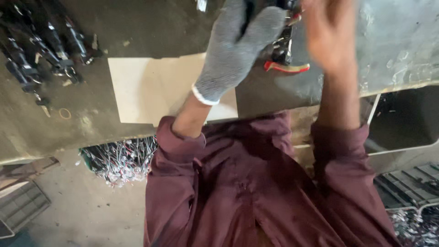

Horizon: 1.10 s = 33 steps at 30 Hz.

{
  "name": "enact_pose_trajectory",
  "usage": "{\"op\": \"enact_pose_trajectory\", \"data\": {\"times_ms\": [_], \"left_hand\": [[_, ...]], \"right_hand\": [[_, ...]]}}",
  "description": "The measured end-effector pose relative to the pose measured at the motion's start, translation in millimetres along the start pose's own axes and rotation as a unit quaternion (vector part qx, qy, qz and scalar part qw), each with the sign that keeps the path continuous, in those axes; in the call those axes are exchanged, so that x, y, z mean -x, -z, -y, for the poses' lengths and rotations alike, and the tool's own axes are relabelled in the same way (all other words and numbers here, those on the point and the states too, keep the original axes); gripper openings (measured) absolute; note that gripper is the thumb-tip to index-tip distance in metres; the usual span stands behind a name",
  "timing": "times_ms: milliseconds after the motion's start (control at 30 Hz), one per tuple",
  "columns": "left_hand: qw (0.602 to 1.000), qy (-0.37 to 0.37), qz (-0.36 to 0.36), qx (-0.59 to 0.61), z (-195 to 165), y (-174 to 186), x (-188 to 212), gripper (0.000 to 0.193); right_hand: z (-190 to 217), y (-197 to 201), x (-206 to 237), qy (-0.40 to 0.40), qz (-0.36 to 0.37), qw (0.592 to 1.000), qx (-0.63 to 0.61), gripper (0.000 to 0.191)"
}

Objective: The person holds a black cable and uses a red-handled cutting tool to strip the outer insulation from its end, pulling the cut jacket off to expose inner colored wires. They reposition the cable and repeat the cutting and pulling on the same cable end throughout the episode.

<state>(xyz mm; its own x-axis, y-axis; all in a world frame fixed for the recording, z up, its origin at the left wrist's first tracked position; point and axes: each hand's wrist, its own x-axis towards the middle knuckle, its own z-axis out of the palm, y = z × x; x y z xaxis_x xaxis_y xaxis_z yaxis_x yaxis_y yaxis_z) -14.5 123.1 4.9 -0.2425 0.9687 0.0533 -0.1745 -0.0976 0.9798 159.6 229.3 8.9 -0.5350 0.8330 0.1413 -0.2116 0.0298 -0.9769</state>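
1. At the far left of my view a row of black cable pieces with metal ends [41, 50] lies on the grey workbench [137, 23], well apart from both hands.
2. Below the bench edge on that side I see a bundle of thin grey and red wires [121, 158] hanging toward the floor, and a dark crate [20, 206] in the lower left corner.
3. A pale sheet of card [151, 89] lies flat on the bench, just in front of the maroon shirt [238, 183].
4. The left hand [238, 45] wears a grey knit glove with a white cuff. It reaches over the card's right corner, fingers curled around a dark cluster of wires and connectors [281, 43]. I read it as clamped on that cluster, though the top of the grip runs out of view.
5. The cluster sits near the top middle, between the two hands, resting on or just above the bench; I cannot tell which.
6. A pair of pliers with red and yellow handles [287, 67] shows just under the cluster, beside the gloved hand.
7. The right hand [329, 34] is bare and blurred. It is just right of the cluster; I cannot tell whether its fingers are closed or spread.
8. At the far right a dark tray [402, 123] sits below the bench edge.
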Motion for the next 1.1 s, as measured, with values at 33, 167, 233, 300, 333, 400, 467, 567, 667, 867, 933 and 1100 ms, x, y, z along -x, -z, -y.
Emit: {"op": "enact_pose_trajectory", "data": {"times_ms": [33,167,233,300,333,400,467,567,667,867,933,1100], "left_hand": [[0.996,0.033,-0.003,0.077,-1.0,3.7,-0.2,0.020],[0.984,0.069,0.016,0.164,-3.9,12.6,3.0,0.021],[0.994,0.040,0.036,0.098,-3.3,14.7,4.9,0.023],[0.998,-0.002,0.055,-0.043,-2.9,16.6,7.0,0.030],[0.998,0.004,0.060,0.003,-2.8,17.1,8.0,0.027],[0.994,0.022,0.057,0.092,-5.6,16.6,9.0,0.023],[0.998,0.028,0.057,0.017,-11.6,14.8,10.2,0.025],[0.992,0.043,0.038,-0.110,-22.3,4.9,15.8,0.031],[0.972,-0.147,0.032,-0.180,-25.5,-10.2,17.1,0.033],[0.996,-0.018,0.027,0.087,-29.0,-9.4,28.1,0.040],[0.978,0.080,0.036,0.190,-32.8,-5.2,34.0,0.041],[0.986,-0.070,0.085,-0.123,-31.7,-15.0,70.0,0.044]], "right_hand": [[-2.4,-5.8,5.8,0.013,0.029,0.999,0.026,0.035],[-10.5,-13.8,32.2,-0.043,0.015,0.998,0.037,0.044],[-12.1,-9.6,37.3,-0.078,0.019,0.997,0.001,0.049],[-12.2,-3.8,36.9,-0.047,0.046,0.998,0.017,0.055],[-12.6,-1.4,35.3,-0.006,0.067,0.996,0.057,0.059],[-12.6,3.6,33.8,0.035,0.098,0.987,0.121,0.059],[-15.8,6.9,35.4,0.031,0.098,0.985,0.142,0.050],[-29.3,8.2,40.3,-0.018,0.042,0.996,0.082,0.032],[-46.6,6.2,38.4,-0.019,-0.063,0.995,0.070,0.030],[-29.4,9.5,17.5,0.142,-0.084,0.866,0.472,0.017],[-6.7,9.4,22.9,0.154,-0.111,0.841,0.506,0.017],[42.6,-25.9,62.0,-0.097,-0.088,0.988,-0.078,0.029]]}}
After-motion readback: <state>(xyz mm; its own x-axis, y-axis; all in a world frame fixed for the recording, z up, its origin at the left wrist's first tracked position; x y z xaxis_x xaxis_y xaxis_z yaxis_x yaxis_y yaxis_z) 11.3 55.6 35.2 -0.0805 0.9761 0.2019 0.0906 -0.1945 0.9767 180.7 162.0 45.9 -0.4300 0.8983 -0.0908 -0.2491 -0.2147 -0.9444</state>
